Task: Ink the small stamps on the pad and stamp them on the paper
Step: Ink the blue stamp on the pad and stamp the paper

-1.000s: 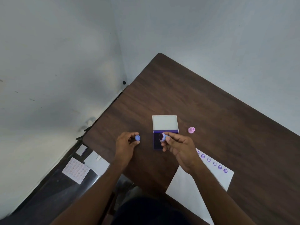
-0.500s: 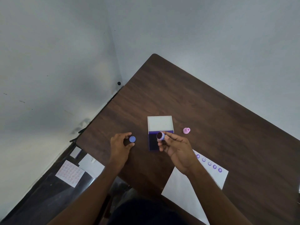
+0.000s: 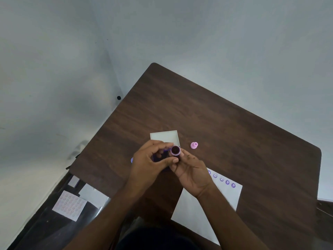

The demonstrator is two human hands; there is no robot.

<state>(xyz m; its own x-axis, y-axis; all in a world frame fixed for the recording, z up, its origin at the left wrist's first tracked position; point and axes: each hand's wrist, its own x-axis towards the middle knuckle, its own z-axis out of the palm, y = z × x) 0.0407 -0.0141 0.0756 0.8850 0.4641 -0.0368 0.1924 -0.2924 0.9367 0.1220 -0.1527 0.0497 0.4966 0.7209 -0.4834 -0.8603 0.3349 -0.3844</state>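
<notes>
Three small stamps show, though one only in part: a purple stamp (image 3: 175,150) held up in the hands, a pink stamp (image 3: 194,145) standing alone on the table (image 3: 234,134) just right of the ink pad, and a sliver of a blue one (image 3: 132,160) peeking out at the left edge of the left hand, resting on the wood. There is one ink pad (image 3: 164,137), its pale lid open and tipped away from the person, the dark inked half mostly hidden under the hands. One sheet of paper (image 3: 201,210) lies at the near right, and along its far edge runs a row of five purple prints (image 3: 221,179) that can be seen; whether more sit under the right wrist cannot be told. The purple stamp is a short cylinder with its long axis tilted up toward the camera, so its round dark face looks up at the person rather than down at the pad. It is above the pad's near edge, clear of the surface. The right hand (image 3: 192,172) pinches it from below and the right, its fingertips closed on the barrel. The left hand (image 3: 151,165) curls in from the left, thumb and forefinger bent toward the stamp's left side and seeming to touch it; its other fingers are loosely folded.
</notes>
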